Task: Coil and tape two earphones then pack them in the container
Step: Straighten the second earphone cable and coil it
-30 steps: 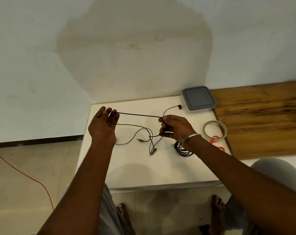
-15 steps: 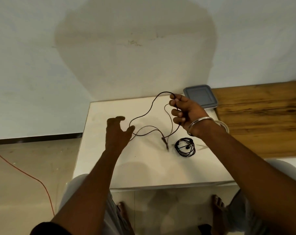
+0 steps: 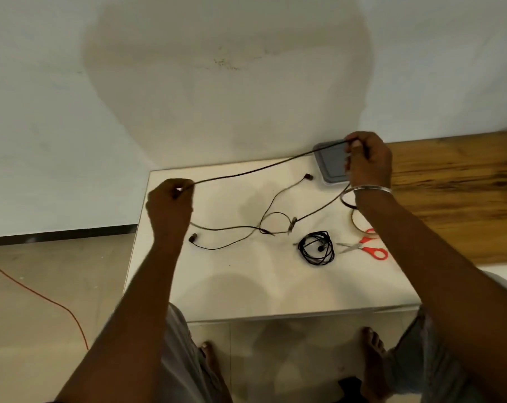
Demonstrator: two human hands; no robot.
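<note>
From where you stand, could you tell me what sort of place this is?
Probably a plain room at home: a low white table against a stained painted wall, a tiled floor, the person's bare feet beneath.

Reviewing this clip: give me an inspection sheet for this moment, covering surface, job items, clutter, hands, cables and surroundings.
Surface: white table, wooden bench adjoining its right side.
Job's things: loose earphone stretched between both hands, earbuds lying on the table; coiled earphone lying free; grey-lidded container at the far right corner, lid on; tape roll partly hidden by the right wrist; red-handled scissors.
Clutter: nothing seen.
Hands: left hand pinches one end of the taut stretch; right hand pinches the other, raised over the container.
Cables: orange cord on the floor, left.
Surroundings: stained wall, tiled floor, person's bare feet under the table.
</note>
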